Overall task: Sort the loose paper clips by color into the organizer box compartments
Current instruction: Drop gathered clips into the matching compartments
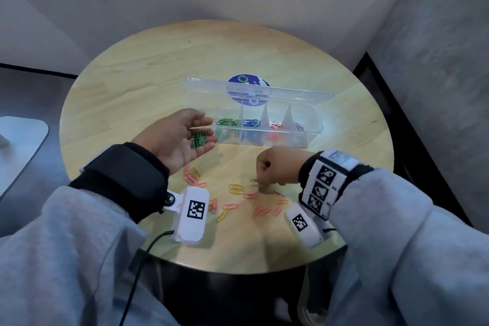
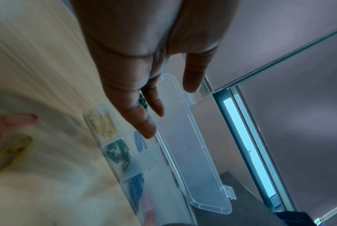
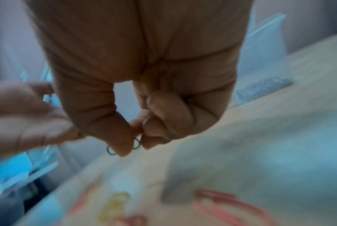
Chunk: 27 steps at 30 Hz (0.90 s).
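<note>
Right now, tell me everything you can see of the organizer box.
The organizer box is a long, clear plastic case, standing open near the middle of the round wooden table. Its hinged lid is tipped back behind it. Thin clear dividers split it into a row of compartments, holding from left to right yellow, green, blue, red and pale bluish clips. The left wrist view shows the yellow clips. The left hand, palm up with green clips, hovers by its left end; contact is unclear.
</note>
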Tool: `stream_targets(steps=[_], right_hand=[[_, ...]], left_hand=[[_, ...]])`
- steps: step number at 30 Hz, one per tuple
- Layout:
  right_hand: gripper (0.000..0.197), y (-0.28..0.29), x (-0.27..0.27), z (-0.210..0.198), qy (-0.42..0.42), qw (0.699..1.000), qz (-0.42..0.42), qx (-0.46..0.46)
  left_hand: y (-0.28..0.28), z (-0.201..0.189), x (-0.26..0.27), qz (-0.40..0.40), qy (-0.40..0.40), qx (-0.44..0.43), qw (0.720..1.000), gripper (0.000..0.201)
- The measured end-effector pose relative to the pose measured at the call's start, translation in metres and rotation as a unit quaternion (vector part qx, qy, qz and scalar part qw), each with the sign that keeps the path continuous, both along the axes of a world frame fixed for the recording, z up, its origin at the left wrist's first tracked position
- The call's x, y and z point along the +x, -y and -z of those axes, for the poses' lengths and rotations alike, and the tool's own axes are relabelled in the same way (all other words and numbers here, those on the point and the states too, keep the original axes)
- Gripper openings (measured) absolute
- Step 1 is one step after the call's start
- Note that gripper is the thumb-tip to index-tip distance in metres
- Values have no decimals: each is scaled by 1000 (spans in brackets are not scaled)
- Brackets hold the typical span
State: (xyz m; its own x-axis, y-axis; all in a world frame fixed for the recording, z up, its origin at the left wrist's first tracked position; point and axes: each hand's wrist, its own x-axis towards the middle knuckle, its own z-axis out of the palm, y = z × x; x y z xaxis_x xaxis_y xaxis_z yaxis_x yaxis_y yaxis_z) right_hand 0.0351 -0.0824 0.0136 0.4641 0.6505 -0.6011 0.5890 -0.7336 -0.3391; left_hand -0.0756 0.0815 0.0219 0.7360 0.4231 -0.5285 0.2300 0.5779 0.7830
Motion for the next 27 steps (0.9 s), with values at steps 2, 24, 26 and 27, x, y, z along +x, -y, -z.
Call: stream_targets(steps=[2,24,26,27], right_hand=[[22,6,7,-6,-89,990,84,71],[35,0,37,-30,-470,676,444,354],[40,-3,37,-29,-457,686,447,347],[42,-6,36,-29,-449,690,449,347]], left_hand=[[1,1,2,-17,16,-34,999,25],[16,-12,44,-65,82,-128,986,31],[15,-15,45,-68,83,-126,986,31],[15,-16,46,-66,82,-122,987,30]])
